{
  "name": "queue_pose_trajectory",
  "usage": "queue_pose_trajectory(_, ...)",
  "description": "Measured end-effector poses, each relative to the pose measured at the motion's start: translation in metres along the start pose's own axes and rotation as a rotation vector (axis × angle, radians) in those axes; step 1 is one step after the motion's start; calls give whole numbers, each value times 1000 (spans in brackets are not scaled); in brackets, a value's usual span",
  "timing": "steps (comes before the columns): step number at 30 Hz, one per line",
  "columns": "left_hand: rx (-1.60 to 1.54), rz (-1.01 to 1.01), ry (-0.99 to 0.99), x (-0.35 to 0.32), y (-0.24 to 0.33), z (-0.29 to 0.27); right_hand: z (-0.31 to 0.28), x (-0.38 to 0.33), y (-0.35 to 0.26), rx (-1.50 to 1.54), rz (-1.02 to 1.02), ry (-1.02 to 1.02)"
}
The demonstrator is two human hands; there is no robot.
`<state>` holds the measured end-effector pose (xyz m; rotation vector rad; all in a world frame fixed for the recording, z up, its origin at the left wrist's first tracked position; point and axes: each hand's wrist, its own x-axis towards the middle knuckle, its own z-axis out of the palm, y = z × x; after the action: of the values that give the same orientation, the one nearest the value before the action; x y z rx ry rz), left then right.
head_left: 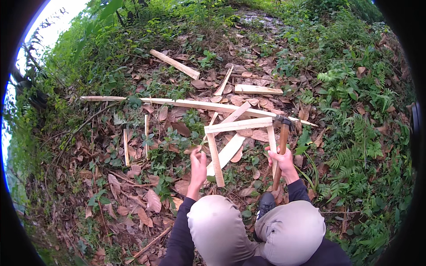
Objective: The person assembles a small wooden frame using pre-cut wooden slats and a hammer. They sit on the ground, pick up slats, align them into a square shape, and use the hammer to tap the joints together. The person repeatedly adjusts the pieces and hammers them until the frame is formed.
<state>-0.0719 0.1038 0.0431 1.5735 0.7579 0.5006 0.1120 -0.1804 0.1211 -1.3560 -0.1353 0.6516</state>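
Observation:
In front of my knees stands a three-piece wooden frame: a crosspiece (pixel 239 126), a left strip (pixel 215 162) and a right strip (pixel 272 137). My right hand (pixel 285 162) is closed round the wooden handle of a hammer (pixel 282 139), whose dark head is up beside the crosspiece's right end. Its fingers also reach the right strip; how firmly they hold it is unclear. My left hand (pixel 198 167) is left of the left strip, apart from it, with fingers curled together. Anything between those fingertips is too small to make out. A broad pale board (pixel 230 153) lies behind the left strip.
A long thin wooden strip (pixel 191 103) crosses the ground beyond the frame. Farther off lie a plank (pixel 175 64), a short board (pixel 258 89) and a splintered piece (pixel 224 82). Two small sticks (pixel 126 146) stand at left. Dry leaves, ferns (pixel 350 164) and low plants surround everything.

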Motion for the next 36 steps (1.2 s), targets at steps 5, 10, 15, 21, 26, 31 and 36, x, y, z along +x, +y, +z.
queue_pose_trajectory(5, -571, -333, -444, -58, -9, 33, -11, -13, -5, 73, 39, 12)
queue_pose_trajectory(10, -645, -464, -401, -67, 6, 28, -16, -18, 4, 99, 4, 67)
queue_pose_trajectory(15, -595, -496, -363, -77, 13, 18, -17, -12, 14, 79, -22, 88)
queue_pose_trajectory(21, -483, -422, -339, -73, 20, 7, -11, -4, 32, 169, -25, 100)
queue_pose_trajectory(26, -552, -434, -268, -73, 10, 22, -29, 6, 43, 183, -17, 56)
queue_pose_trajectory(31, -411, -374, -202, -75, -14, 37, -26, 19, 72, 250, 60, 48)
queue_pose_trajectory(36, -461, -440, -192, -72, -17, 37, -36, 30, 86, 278, 79, 51)
